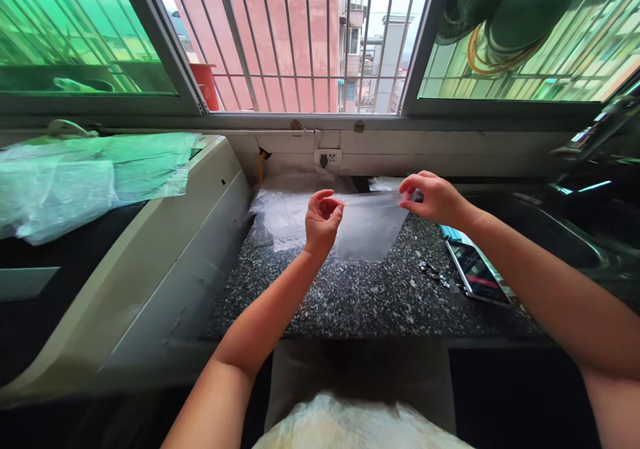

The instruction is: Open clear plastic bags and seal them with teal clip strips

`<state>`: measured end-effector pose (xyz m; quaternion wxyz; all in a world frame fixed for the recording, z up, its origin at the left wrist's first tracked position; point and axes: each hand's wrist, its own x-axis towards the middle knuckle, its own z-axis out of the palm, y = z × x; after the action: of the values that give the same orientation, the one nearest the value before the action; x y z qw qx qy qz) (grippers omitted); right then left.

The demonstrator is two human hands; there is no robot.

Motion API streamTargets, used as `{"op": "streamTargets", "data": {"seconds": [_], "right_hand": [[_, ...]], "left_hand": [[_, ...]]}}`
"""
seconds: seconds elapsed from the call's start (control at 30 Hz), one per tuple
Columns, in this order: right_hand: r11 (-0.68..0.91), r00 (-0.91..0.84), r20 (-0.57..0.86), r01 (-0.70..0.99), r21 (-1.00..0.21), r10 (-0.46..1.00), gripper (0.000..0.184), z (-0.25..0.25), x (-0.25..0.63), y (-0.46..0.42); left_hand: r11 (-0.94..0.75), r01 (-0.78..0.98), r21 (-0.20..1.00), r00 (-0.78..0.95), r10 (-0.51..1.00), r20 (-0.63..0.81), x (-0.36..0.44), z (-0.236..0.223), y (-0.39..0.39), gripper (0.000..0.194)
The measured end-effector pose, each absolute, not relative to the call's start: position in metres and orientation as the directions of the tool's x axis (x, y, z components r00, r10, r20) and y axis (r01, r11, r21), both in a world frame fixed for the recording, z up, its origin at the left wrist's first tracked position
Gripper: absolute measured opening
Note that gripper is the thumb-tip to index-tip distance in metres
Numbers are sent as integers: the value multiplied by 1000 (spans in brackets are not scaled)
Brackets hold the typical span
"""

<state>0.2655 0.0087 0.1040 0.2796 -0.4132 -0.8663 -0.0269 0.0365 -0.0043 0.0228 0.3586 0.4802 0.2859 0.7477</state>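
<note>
A translucent plastic bag hangs stretched between my two hands, above the speckled dark countertop. My left hand is closed in a pinch at the bag's upper left corner. At its upper right corner, my right hand pinches the plastic between thumb and fingers. Behind and to the left of my left hand lie more thin clear plastic bags, flat on the counter. Another small piece of pale plastic shows just behind the held bag, partly hidden by it.
A phone with a beaded strap lies under my right forearm. At the left stands a pale appliance with plastic bags on top. A sink is at the right. A wall socket sits below the barred window.
</note>
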Motion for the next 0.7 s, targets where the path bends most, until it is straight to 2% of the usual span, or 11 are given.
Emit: {"op": "streamTargets", "data": {"seconds": [0.13,0.27,0.4,0.7], "right_hand": [[637,-461,493,718,-281,738,26,103,269,8],[618,-443,446,666,-417,778,17,101,272,8],[576,-423,390,590,-566,817,23,101,274,3],[479,-183,443,324,-816,878,27,87,266,-10]], "left_hand": [[-588,-219,779,-259,804,535,34,27,-7,32],[-583,-169,795,-238,806,541,30,30,-9,31],[-574,-110,812,-223,810,543,26,31,-9,32],[-594,-157,789,-207,801,562,26,38,-13,33]]}}
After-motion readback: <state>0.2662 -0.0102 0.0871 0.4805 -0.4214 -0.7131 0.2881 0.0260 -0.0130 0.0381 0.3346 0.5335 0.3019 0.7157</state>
